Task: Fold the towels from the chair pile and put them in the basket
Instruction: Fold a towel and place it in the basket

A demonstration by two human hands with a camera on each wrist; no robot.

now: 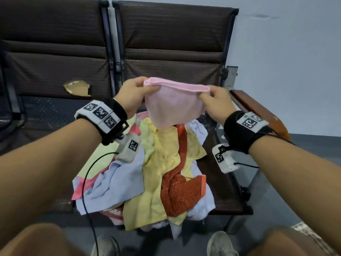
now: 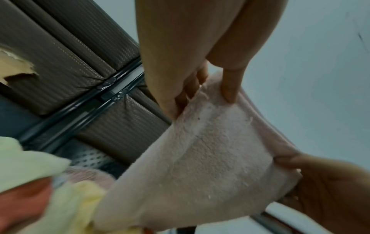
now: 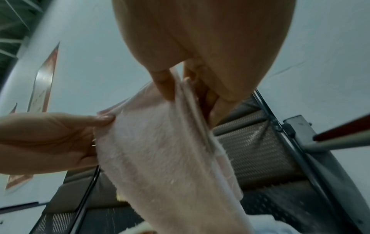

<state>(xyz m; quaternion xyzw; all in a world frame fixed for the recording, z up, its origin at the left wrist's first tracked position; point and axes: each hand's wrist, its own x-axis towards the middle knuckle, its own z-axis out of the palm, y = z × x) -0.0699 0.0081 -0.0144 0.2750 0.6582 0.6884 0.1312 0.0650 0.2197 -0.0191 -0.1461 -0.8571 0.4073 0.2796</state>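
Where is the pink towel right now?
In the head view the pink towel hangs mid-frame above the chair pile, its top corners pinched by the left hand and right hand.

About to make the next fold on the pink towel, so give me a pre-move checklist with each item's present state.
1. Left hand pinches the pink towel at its top corner: ok.
2. Right hand pinches the opposite top corner: ok.
3. Top edge stretched between the hands: ok.
4. Towel lifted clear of the chair pile: cannot tell, the bottom edge hangs right at it.
5. Basket in sight for drop-off: not ok, none visible.
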